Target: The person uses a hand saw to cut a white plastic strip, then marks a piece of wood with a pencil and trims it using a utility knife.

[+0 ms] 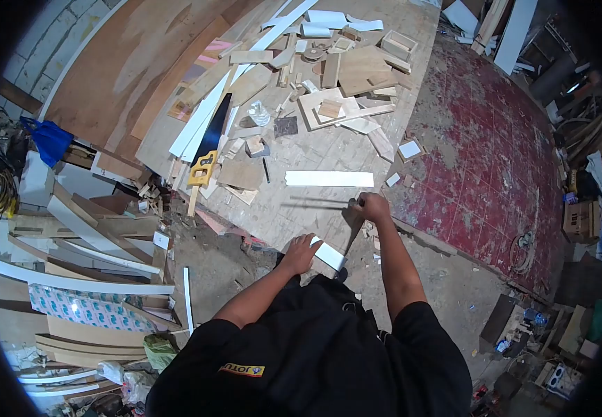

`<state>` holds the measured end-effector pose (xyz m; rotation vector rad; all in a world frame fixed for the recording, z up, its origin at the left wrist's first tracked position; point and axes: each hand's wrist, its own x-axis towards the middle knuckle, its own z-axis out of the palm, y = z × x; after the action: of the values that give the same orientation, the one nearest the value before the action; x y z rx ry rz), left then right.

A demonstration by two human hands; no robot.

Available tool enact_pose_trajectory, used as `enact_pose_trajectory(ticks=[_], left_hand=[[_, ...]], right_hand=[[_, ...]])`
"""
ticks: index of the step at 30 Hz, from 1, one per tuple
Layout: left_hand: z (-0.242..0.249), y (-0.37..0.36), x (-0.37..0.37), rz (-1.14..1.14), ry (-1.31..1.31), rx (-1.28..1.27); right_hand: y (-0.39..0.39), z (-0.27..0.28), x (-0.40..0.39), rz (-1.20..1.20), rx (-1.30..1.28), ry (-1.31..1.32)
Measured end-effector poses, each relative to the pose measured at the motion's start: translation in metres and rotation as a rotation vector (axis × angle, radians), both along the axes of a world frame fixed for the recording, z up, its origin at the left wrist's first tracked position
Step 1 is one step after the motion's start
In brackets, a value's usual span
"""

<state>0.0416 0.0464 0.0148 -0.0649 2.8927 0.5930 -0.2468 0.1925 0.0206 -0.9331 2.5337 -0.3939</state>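
Observation:
At the near edge of the worktable, my left hand (301,254) presses on a white piece (329,256), its fingers around the piece's left end. My right hand (372,207) is closed on a thin, dark, elongated tool (318,203), blurred, that points left above the tabletop. Just beyond the tool lies a flat white strip (329,178). A dark pencil-like stick (267,170) rests to the left of the strip. Farther left is a handsaw (205,165) with a yellow handle and dark blade.
Wood offcuts (367,69) and a small wooden box (399,45) cover the table's far part. Long white strips (207,118) lie beside the saw. A red tiled surface (474,160) is on the right. Curved boards (92,271) are stacked at left, near a blue bag (51,141).

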Motion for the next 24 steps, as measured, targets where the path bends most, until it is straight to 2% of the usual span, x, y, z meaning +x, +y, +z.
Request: enact_pose_trajectory(ticks=[1,5,7,11,13,17,18,20,22,24], left_hand=[[0.0,0.0,0.0,0.006,-0.008,0.009],[-0.004,-0.002,0.004,-0.004,-0.035,0.015],[-0.005,-0.004,0.006,-0.005,-0.05,0.035],[-0.008,-0.005,0.006,-0.017,-0.073,0.071],[-0.014,-0.005,0.005,-0.015,-0.06,0.068],[-0.009,-0.002,0.006,-0.003,-0.098,0.072],[-0.004,-0.002,0.004,-0.011,-0.177,0.063],[-0.007,0.0,0.005,-0.023,-0.173,0.036],[-0.006,0.003,0.006,-0.011,-0.157,0.008],[-0.004,0.006,0.007,0.0,-0.15,0.009]], right_hand=[[0.0,0.002,0.0,0.128,0.009,-0.033],[0.017,0.009,0.003,0.223,-0.118,-0.029],[0.038,0.005,-0.001,0.151,-0.12,-0.144],[0.088,-0.003,-0.009,0.115,-0.138,-0.115],[0.099,-0.006,-0.012,-0.012,-0.147,-0.148],[0.079,-0.016,-0.024,-0.072,-0.166,-0.073],[0.069,-0.019,-0.028,-0.141,-0.177,-0.084],[0.05,-0.015,-0.029,-0.22,-0.188,-0.102],[0.035,-0.004,-0.028,-0.229,-0.161,0.054],[0.03,-0.004,-0.018,-0.301,-0.215,0.093]])
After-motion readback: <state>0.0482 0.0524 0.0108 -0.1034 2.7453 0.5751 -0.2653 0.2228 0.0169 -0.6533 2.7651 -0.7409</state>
